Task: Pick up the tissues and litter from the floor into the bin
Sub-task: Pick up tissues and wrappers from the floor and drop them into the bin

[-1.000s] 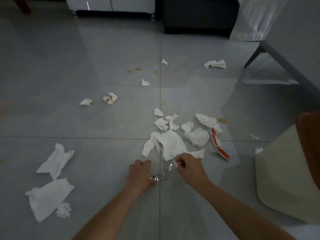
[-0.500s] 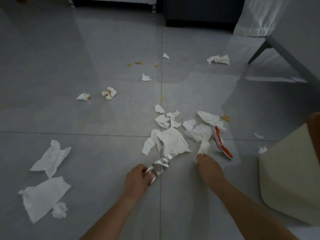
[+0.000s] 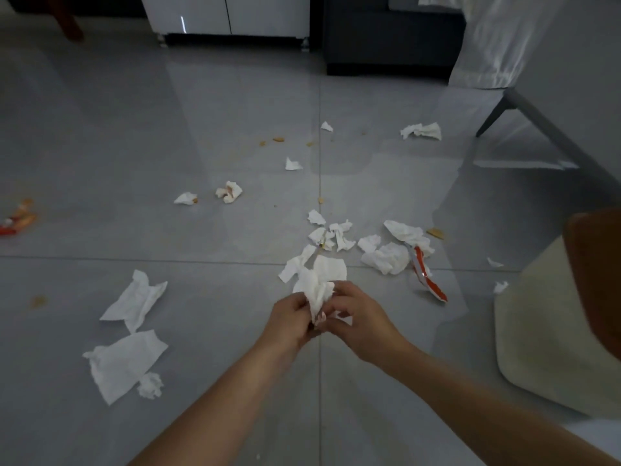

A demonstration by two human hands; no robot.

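My left hand [image 3: 290, 319] and my right hand [image 3: 358, 314] meet above the grey floor, both gripping a bunched white tissue [image 3: 316, 290] with a bit of foil wrapper under it. Just beyond them a flat tissue [image 3: 331, 269] lies on the tiles. A heap of crumpled tissues [image 3: 386, 257] with a red and silver snack wrapper [image 3: 425, 275] lies to the right. Two large flat tissues [image 3: 136, 297] [image 3: 122, 363] and a small tissue ball [image 3: 150, 385] lie to the left. The cream bin [image 3: 551, 334] stands at the right edge.
Smaller tissue scraps [image 3: 229, 191] [image 3: 421, 131] and orange crumbs [image 3: 278, 139] are scattered farther out. Another red wrapper [image 3: 16, 218] lies at the far left. A grey table leg [image 3: 537, 119], a white cabinet [image 3: 228, 15] and a dark unit [image 3: 389, 35] stand at the back.
My left hand lifted the foil wrapper off the floor. My right hand picked up a tissue and moved left, and both hands now meet on the bundle.
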